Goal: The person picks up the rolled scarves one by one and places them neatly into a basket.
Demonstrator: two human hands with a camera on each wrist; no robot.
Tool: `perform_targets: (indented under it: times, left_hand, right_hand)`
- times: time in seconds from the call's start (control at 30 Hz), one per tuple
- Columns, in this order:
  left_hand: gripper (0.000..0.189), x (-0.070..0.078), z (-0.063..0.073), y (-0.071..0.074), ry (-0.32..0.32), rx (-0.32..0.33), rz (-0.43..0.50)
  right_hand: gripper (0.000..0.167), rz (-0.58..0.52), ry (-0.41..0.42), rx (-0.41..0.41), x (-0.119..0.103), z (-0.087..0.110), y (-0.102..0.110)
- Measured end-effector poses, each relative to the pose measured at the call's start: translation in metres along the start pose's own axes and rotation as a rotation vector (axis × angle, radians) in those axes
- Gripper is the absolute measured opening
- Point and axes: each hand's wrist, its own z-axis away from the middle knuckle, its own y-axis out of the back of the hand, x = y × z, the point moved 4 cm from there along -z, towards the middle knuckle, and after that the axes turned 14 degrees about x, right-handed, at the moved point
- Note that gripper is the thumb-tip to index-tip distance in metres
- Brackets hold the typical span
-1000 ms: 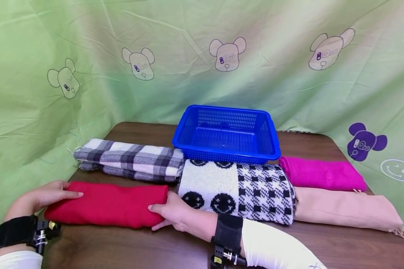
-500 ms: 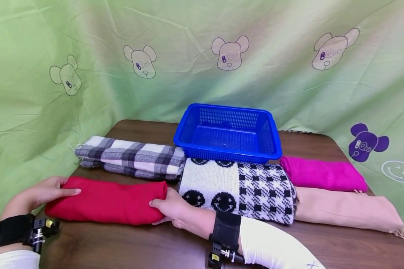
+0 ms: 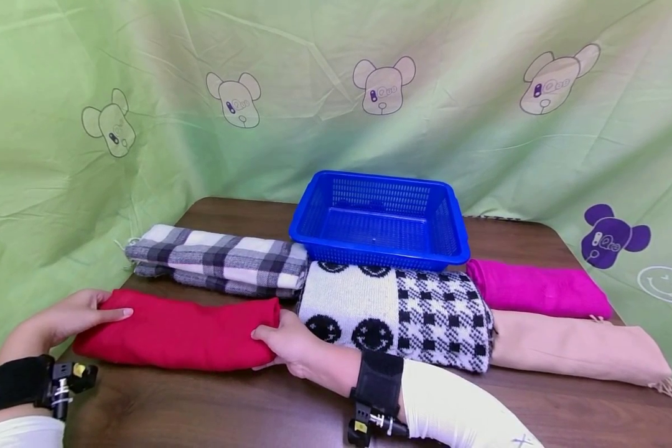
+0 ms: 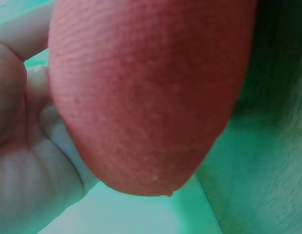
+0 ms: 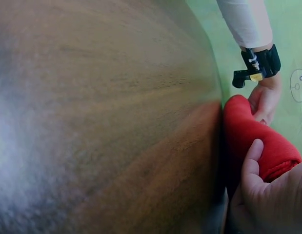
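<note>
A folded red scarf (image 3: 179, 333) spans the front left of the table, held at both ends. My left hand (image 3: 75, 316) grips its left end, thumb on top and the other fingers behind the cloth. At the right end, my right hand (image 3: 294, 345) holds it with the thumb on the upper face and fingers tucked underneath. In the left wrist view the rounded end of the red scarf (image 4: 151, 107) fills the middle beside the open palm side of my left hand (image 4: 33, 180). The right wrist view shows my right hand (image 5: 272, 202) around the near end.
Behind the red scarf lies a grey-and-white checked scarf (image 3: 218, 258). A black-and-white knitted scarf with smiley faces (image 3: 350, 305) lies right of it, before a blue basket (image 3: 381, 256). Magenta (image 3: 537, 289) and pale pink (image 3: 577, 346) folded scarves lie at right on the brown table (image 3: 201, 410).
Both hands and the red scarf have shifted slightly up in the head view, the left end more. My right fingers have slid farther under the scarf. The other scarves and basket stay put.
</note>
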Motion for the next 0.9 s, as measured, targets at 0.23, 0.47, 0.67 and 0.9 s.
perform_targets:
  times: [0.23,0.47,0.67,0.9]
  left_hand:
    - [0.029,0.003,0.000,0.002,-0.022,-0.009,0.042]
    - [0.034,0.010,-0.003,0.006,-0.028,-0.017,0.057]
    - [0.043,0.013,-0.003,0.009,-0.016,0.008,0.018]
    - [0.047,0.019,0.000,0.014,-0.028,0.008,0.046]
  right_hand:
    - [0.030,-0.003,-0.002,-0.014,-0.005,0.003,0.001]
    - [0.029,-0.002,-0.004,-0.021,-0.012,0.003,0.003]
    - [0.028,-0.015,-0.002,-0.040,-0.021,0.003,0.003]
    - [0.029,-0.020,0.001,-0.052,-0.030,0.004,0.003]
